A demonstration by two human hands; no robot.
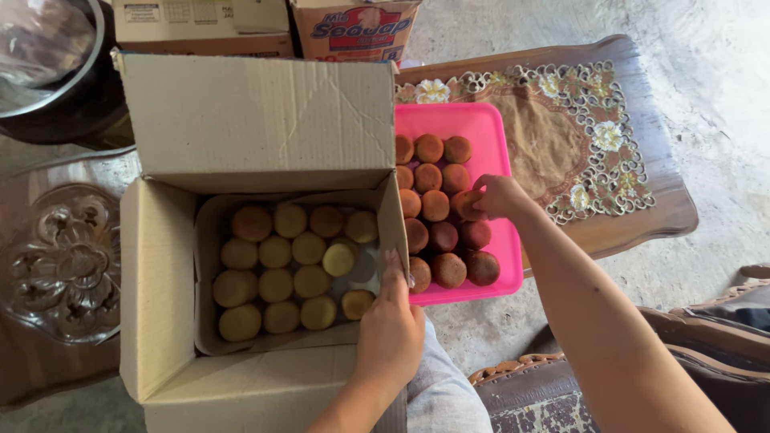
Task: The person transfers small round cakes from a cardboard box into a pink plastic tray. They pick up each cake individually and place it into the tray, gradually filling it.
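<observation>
An open cardboard box (160,289) stands in front of me, lined with rows of round pale-brown cakes (277,277). My left hand (391,321) rests on the box's right wall, fingers laid along the edge. To the right, a pink plastic tray (461,120) holds several darker round cakes (437,204) in rows. My right hand (497,196) reaches over the tray and has its fingers closed around one dark cake (465,206) in the right-hand column.
The tray sits on a dark wooden table (654,208) with a brown embroidered cloth (561,136). More cardboard boxes (353,28) stand behind. A metal bowl (48,56) and a glass-topped table (64,265) are at left. Concrete floor lies to the right.
</observation>
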